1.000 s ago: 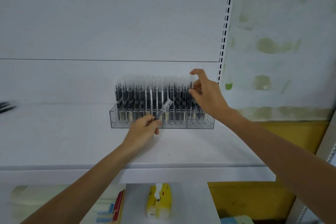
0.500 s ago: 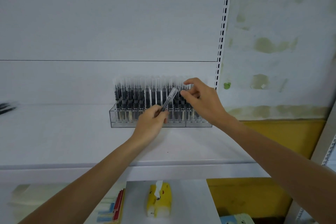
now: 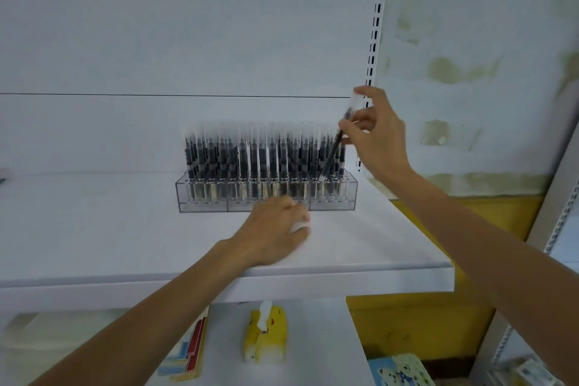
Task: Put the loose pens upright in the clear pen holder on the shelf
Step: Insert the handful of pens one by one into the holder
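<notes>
Soft, even, cool light fills the scene, with no hard glare. The white shelf board (image 3: 125,229) and white back panel (image 3: 188,25) come close to washing out. A faint grey shadow lies on the board beside the left hand (image 3: 272,229), whose fingertips smear pale. The rows of black pens with clear caps (image 3: 266,160) are streaked upward by blur, while the slim black pen (image 3: 333,150) pinched in the right hand (image 3: 376,138) reads sharper. Under the board it is dimmer. The white slotted upright (image 3: 377,25) bows with wide-angle distortion.

Left grip (image 3: 275,226) low and palm-down, fingers loose; right grip (image 3: 376,135) higher, fingers in a pinch round a pen (image 3: 333,150).
</notes>
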The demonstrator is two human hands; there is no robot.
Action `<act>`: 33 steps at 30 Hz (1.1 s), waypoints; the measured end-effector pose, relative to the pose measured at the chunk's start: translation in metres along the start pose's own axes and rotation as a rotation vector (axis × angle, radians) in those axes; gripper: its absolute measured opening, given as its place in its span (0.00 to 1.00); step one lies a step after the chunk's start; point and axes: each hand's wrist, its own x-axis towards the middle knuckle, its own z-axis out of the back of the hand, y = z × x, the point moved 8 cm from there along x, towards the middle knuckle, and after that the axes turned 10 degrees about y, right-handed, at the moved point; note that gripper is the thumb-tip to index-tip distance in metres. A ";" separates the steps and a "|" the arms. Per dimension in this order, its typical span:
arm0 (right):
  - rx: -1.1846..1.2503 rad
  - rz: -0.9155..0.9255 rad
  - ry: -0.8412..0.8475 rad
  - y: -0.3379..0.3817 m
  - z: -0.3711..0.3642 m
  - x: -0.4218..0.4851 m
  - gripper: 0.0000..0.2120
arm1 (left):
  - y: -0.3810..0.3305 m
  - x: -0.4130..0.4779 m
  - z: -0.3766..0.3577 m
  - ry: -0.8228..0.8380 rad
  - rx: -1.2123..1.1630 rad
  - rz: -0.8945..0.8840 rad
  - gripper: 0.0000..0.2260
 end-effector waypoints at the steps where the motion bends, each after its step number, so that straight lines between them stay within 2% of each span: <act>1: -0.034 0.033 -0.023 0.000 0.005 0.003 0.21 | 0.003 0.000 -0.004 0.036 0.014 0.011 0.13; 6: -0.186 0.130 -0.006 -0.003 0.001 0.010 0.21 | 0.007 0.003 -0.005 0.015 0.010 0.009 0.11; 19: -0.218 0.133 0.049 -0.013 -0.014 0.015 0.22 | 0.009 0.004 -0.006 -0.036 -0.039 -0.004 0.12; 24: -0.364 0.130 0.232 -0.028 -0.048 -0.011 0.22 | 0.008 0.003 -0.005 -0.034 -0.045 -0.013 0.12; 29: -0.379 0.045 0.202 -0.035 -0.049 -0.008 0.22 | 0.006 0.001 -0.003 -0.054 -0.054 -0.023 0.12; 33: -0.596 0.138 -0.026 -0.013 -0.043 -0.013 0.22 | 0.006 0.000 0.001 -0.058 -0.081 -0.041 0.11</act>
